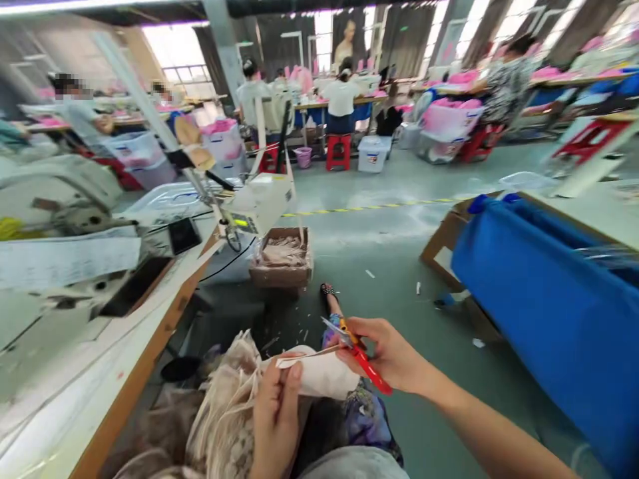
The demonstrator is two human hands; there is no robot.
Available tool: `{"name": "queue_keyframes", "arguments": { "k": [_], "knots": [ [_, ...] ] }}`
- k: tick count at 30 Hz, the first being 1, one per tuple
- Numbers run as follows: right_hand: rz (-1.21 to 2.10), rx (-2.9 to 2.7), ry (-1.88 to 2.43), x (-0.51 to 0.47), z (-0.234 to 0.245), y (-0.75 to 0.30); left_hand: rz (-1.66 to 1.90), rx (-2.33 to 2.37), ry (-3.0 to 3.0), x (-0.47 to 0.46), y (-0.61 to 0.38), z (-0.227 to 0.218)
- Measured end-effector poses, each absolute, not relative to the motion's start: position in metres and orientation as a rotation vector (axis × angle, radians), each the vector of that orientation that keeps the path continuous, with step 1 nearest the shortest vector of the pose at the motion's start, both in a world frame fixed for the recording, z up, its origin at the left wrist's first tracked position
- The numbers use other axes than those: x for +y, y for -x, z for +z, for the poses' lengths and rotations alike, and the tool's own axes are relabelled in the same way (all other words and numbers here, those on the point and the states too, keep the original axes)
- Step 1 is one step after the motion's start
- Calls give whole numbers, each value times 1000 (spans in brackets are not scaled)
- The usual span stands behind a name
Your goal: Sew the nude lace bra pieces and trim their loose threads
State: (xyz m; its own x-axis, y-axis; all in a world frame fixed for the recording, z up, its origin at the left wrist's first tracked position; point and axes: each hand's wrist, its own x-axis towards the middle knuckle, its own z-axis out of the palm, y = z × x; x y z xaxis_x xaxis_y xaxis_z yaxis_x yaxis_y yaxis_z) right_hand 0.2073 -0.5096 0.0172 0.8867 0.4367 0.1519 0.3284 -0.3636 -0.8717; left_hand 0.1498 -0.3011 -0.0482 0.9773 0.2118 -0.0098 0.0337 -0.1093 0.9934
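Note:
Pinched between the fingers of my left hand (279, 409) is the edge of a white fabric piece (327, 376), which curves across above my lap. My right hand (392, 352) grips red-handled scissors (368, 371), their blades pointing up and to the left over the fabric. Right-hand fingertips also touch the fabric's far end. A heap of beige fabric pieces (227, 402) with thin strips hangs beside my left hand, on my lap's left side. Whether the blades have any fabric between them is not clear.
To the left stands a worktable (150, 362) with a sewing machine (84, 193) and a white control box (262, 199). A cardboard box (282, 273) of beige pieces sits on the floor ahead. At right is a blue cloth-lined bin (539, 313). Several people work at tables beyond.

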Motion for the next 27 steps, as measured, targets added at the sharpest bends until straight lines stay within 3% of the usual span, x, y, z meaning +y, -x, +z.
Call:
{"name": "queue_keyframes", "arguments": {
  "k": [5, 12, 15, 21, 27],
  "knots": [
    [134, -639, 2040, -499, 16, -212, 154, 224, -1540, -309, -148, -31],
    [113, -681, 2070, -492, 25, -222, 47, 246, -1396, -302, -152, -41],
    [73, -744, 2104, -492, 28, -224, -6, 179, -1582, -290, -158, -37],
    [10, -901, 2169, -485, 29, -226, 315, -169, -2069, -282, -162, 2],
    [-11, -986, 2195, -473, 29, -225, -21, -308, -1861, -294, -173, 13]
  ]
}}
